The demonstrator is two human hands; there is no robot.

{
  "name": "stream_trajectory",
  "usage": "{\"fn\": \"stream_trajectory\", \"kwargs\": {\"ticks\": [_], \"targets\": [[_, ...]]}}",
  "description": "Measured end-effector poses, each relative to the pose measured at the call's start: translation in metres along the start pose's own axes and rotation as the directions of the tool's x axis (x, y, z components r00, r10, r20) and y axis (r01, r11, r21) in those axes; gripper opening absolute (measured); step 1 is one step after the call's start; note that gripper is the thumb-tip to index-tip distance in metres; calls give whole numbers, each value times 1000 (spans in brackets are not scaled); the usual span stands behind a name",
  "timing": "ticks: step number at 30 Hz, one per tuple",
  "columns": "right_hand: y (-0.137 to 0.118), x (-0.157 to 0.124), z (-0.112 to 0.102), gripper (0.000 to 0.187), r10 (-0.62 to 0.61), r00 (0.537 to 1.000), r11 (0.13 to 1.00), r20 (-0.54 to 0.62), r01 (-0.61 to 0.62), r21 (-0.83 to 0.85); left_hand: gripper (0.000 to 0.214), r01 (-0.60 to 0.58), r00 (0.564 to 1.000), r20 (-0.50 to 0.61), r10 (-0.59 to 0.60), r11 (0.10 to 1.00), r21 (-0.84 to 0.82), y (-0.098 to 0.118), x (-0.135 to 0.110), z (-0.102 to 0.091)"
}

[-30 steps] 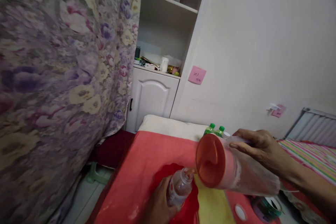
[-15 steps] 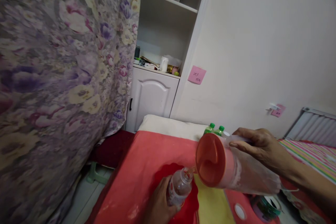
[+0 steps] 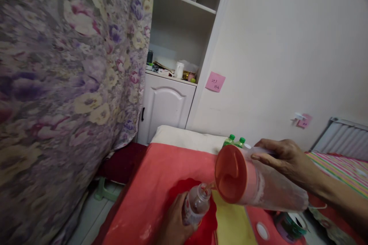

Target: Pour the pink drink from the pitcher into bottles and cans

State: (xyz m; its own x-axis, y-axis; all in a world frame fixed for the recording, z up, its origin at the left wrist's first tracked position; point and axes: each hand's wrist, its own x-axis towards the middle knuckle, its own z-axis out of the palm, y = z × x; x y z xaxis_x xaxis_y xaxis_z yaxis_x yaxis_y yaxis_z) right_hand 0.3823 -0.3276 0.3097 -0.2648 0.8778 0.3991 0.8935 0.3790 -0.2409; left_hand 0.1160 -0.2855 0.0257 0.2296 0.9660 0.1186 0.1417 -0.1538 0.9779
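Observation:
My left hand (image 3: 176, 218) is wrapped around a clear plastic bottle (image 3: 195, 206) with its mouth uncapped, held slightly tilted over a red scalloped tray (image 3: 212, 220). By its handle, my right hand (image 3: 283, 157) grips a clear pitcher (image 3: 276, 189) with an orange-pink lid (image 3: 231, 174). The pitcher lies tipped nearly on its side, its spout close to the bottle's mouth. A thin stream of liquid runs from the spout into the bottle.
A red cloth covers the table (image 3: 143, 183). Green-capped bottles (image 3: 230, 140) stand at its back edge. Near the right arm are a yellow board (image 3: 232, 224), a white round lid (image 3: 262, 231) and a dark green tin (image 3: 291, 226). A floral curtain (image 3: 71, 84) hangs at left.
Both hands hold nearly the same positions. The stream between the pitcher's spout and the bottle's mouth shows more clearly now.

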Motion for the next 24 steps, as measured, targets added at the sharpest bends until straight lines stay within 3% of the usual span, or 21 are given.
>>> {"fn": "stream_trajectory", "kwargs": {"ticks": [24], "targets": [[-10,3,-8,46,-23,1000,999,8,24,-30,55,-17,1000,-1,17,1000,14,-2,-1,0]]}}
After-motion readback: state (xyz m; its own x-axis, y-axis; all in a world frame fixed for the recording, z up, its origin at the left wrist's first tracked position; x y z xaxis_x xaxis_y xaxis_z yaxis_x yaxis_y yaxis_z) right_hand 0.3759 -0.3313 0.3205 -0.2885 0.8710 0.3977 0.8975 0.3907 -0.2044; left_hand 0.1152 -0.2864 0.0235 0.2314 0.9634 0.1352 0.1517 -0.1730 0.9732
